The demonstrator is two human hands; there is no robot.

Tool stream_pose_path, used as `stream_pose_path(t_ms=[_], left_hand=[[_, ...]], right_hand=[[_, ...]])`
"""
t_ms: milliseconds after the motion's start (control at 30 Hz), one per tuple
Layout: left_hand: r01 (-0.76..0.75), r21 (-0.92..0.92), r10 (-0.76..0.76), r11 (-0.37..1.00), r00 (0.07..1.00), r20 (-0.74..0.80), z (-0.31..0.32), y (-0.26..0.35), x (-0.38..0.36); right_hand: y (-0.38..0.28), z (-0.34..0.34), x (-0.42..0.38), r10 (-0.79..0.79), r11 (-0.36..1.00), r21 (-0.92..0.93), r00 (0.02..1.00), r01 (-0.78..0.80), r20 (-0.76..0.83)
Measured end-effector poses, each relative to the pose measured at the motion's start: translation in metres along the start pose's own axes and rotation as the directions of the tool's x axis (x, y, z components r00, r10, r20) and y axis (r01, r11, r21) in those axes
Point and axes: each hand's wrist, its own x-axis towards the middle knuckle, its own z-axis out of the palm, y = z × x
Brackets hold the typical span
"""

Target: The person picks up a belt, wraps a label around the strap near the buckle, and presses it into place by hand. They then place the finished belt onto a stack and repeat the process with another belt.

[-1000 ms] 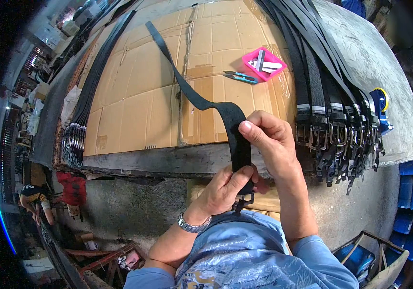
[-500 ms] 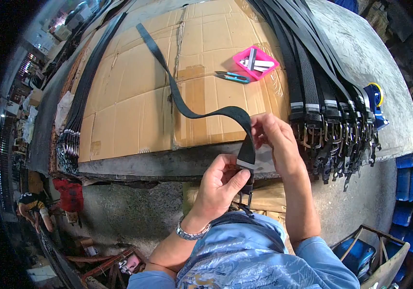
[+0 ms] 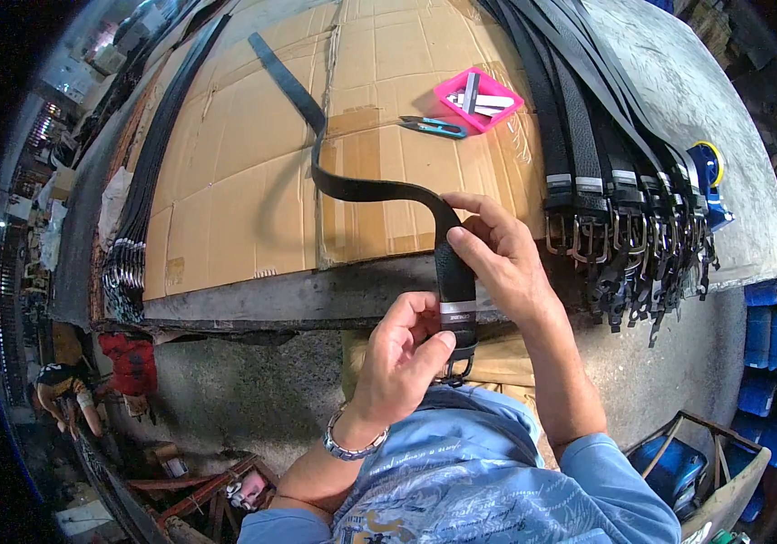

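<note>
A black belt [image 3: 379, 189] runs from my hands up across the cardboard [image 3: 243, 181], its far end lying toward the upper left. Close to the buckle [image 3: 457, 367], my left hand [image 3: 404, 358] grips the belt with thumb and fingers. A silvery band [image 3: 457, 308] wraps the strap just above that grip. Higher up, my right hand [image 3: 497, 249] pinches the strap between thumb and fingers at the cardboard's front edge. The buckle hangs over my lap.
A pink tray [image 3: 477, 102] of pale strips sits beside blue thread snips [image 3: 434, 126]. Many belts [image 3: 579, 154] with buckles hang over the table's front at right, near a blue tape dispenser [image 3: 710, 181]. More straps [image 3: 157, 172] lie at left. Another person [image 3: 66, 390] bends at far left.
The strap has turned in my hands, showing its grained face and lettering below the band. My right hand has moved slightly left, its thumb now on the strap.
</note>
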Motion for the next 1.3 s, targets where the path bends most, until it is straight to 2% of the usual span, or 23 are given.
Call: stream_pose_path(t_ms=[67, 133, 167, 233, 300, 400, 433, 600, 733, 800, 867, 900, 967, 1000, 1067, 1100, 1133, 1200, 1233, 1300], left_hand=[[-0.021, -0.027, 0.022, 0.999, 1.0, 0.019, -0.002, 0.001, 0.001], [0.152, -0.213, -0.153, 0.965, 0.988, 0.011, -0.003, 0.002, 0.001], [0.17, -0.247, -0.171, 0.954, 0.985, 0.017, -0.002, 0.003, 0.003], [0.153, -0.278, -0.151, 0.948, 0.988, 0.027, -0.001, -0.001, 0.009], [0.133, -0.307, -0.129, 0.942, 0.991, 0.035, 0.0, 0.0, 0.015], [0.171, -0.25, -0.147, 0.953, 0.983, 0.113, 0.002, 0.004, 0.02], [0.163, -0.27, -0.132, 0.949, 0.983, 0.13, 0.003, 0.004, 0.02], [0.14, -0.314, -0.081, 0.939, 0.977, 0.196, 0.002, -0.008, 0.02], [0.088, -0.247, -0.043, 0.965, 0.982, 0.185, 0.008, -0.02, 0.015], [0.05, -0.229, -0.009, 0.972, 0.983, 0.181, 0.007, -0.026, 0.012], [0.12, -0.279, -0.051, 0.953, 0.968, 0.245, 0.004, -0.031, 0.013], [0.119, -0.281, -0.05, 0.952, 0.969, 0.242, 0.006, -0.03, 0.012], [0.167, -0.333, -0.13, 0.928, 0.983, 0.131, 0.011, -0.025, 0.012], [0.167, -0.333, -0.13, 0.928, 0.983, 0.13, 0.01, -0.022, 0.012], [0.1, -0.45, -0.126, 0.887, 0.992, -0.028, 0.007, -0.019, 0.013], [0.055, -0.404, -0.112, 0.913, 0.987, -0.119, 0.009, -0.025, 0.016], [0.051, -0.406, -0.109, 0.912, 0.987, -0.119, 0.002, -0.031, 0.019], [0.214, -0.599, -0.157, 0.772, 0.977, 0.147, -0.015, -0.036, 0.02], [0.212, -0.6, -0.159, 0.771, 0.977, 0.141, -0.016, -0.038, 0.017], [0.302, -0.731, -0.146, 0.612, 0.951, 0.271, -0.01, -0.03, 0.013]], right_hand=[[-0.005, 0.003, -0.002, 0.021, 0.999, 0.037, 1.0, -0.021, -0.007], [-0.006, 0.007, -0.002, 0.041, 0.997, 0.072, 0.999, -0.04, -0.014], [-0.006, 0.009, -0.001, 0.009, 0.996, 0.087, 1.0, -0.009, -0.01], [-0.009, 0.01, -0.003, -0.023, 0.994, 0.103, 1.0, 0.023, -0.003], [-0.018, 0.012, -0.005, 0.076, 0.987, 0.135, 0.993, -0.089, 0.095], [-0.023, 0.021, -0.004, 0.076, 0.978, 0.186, 0.994, -0.091, 0.084], [-0.032, 0.016, -0.008, 0.158, 0.963, 0.202, 0.981, -0.179, 0.114], [-0.016, 0.019, -0.002, 0.063, 0.954, 0.288, 0.996, -0.077, 0.057], [-0.022, 0.023, 0.0, 0.021, 0.937, 0.349, 1.0, -0.013, -0.021], [-0.016, 0.024, 0.001, -0.009, 0.956, 0.294, 1.0, 0.016, -0.026], [-0.012, 0.022, 0.003, -0.045, 0.983, 0.175, 0.999, 0.048, -0.023], [-0.01, 0.021, 0.006, -0.029, 0.985, 0.172, 0.999, 0.032, -0.02], [-0.014, 0.02, 0.01, -0.021, 0.987, 0.157, 0.998, 0.031, -0.061], [-0.016, 0.019, 0.012, -0.017, 0.989, 0.143, 0.994, 0.033, -0.109], [-0.017, 0.015, 0.014, -0.054, 0.993, 0.097, 0.991, 0.066, -0.126], [-0.018, 0.014, 0.014, -0.046, 0.995, 0.079, 0.992, 0.055, -0.117], [-0.019, 0.013, 0.014, -0.038, 0.997, 0.061, 0.994, 0.045, -0.107], [-0.019, 0.017, 0.013, -0.05, 0.995, 0.081, 0.994, 0.057, -0.093], [-0.016, 0.017, 0.014, -0.06, 0.995, 0.07, 0.993, 0.068, -0.1], [-0.013, 0.018, 0.013, -0.086, 0.995, 0.04, 0.986, 0.093, -0.141]])
